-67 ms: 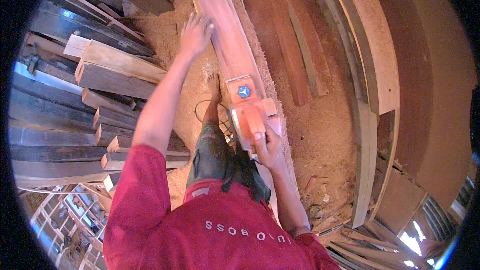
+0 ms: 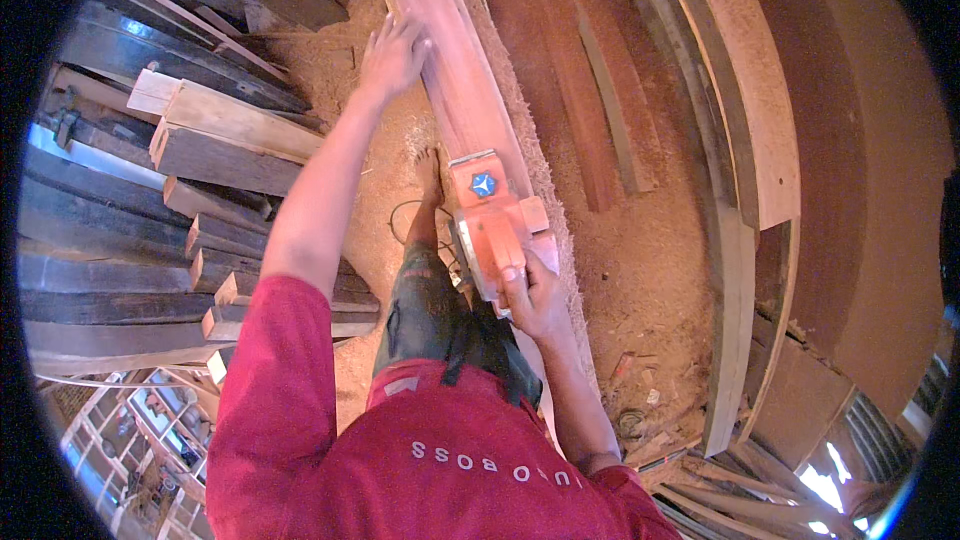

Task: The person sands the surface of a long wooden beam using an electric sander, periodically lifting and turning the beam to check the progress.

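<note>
An orange electric planer (image 2: 490,220) with a blue star-shaped knob (image 2: 483,184) sits on a long reddish wooden plank (image 2: 455,65). My right hand (image 2: 537,302) is wrapped round the planer's rear handle. Farther ahead, my left hand (image 2: 396,55) lies at the plank's left edge, fingers stretched out and touching the wood, holding nothing. Beneath the planer, the sole and the wood it covers are hidden.
Stacked timber beams (image 2: 240,160) stick out on the left. Wood shavings cover the floor (image 2: 640,280). Loose boards (image 2: 605,90) lie right of the plank, and a long curved beam (image 2: 760,120) stands beyond them. A dark cable (image 2: 400,225) loops by my bare foot (image 2: 430,172).
The planer has shifted very slightly to the left with my right hand on it. My left hand has moved a little to the right, farther onto the plank's edge.
</note>
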Available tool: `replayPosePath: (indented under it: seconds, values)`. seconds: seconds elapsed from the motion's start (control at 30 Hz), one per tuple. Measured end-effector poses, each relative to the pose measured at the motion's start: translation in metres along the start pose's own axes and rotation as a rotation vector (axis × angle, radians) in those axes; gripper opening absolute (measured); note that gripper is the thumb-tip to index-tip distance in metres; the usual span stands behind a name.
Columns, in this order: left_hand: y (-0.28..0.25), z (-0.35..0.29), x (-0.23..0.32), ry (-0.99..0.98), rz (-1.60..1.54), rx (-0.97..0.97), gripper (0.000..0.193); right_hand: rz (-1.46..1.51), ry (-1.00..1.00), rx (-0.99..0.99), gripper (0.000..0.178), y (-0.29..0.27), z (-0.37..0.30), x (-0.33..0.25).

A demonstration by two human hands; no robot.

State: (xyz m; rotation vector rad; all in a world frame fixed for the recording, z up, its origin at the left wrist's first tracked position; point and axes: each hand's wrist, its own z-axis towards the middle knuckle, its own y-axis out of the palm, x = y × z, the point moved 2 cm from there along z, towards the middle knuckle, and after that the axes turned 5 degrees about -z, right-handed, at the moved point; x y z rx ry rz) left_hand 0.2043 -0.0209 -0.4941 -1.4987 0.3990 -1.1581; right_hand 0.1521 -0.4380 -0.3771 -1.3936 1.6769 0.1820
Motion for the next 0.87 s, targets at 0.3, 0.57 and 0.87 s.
replayPosePath:
  seconds: [0.3,0.57,0.87]
  values:
    - [-0.003,0.069,-0.009,-0.082,0.193,-0.454,0.07,0.188,-0.086,0.09,0.051,0.019,-0.033,0.037]
    - [-0.03,0.076,0.019,-0.203,0.136,-0.608,0.064,0.063,-0.12,0.084,0.045,0.006,0.009,-0.002]
    - [-0.04,0.083,0.018,-0.249,0.203,-0.709,0.066,0.035,-0.204,0.132,0.051,0.004,0.074,-0.046]
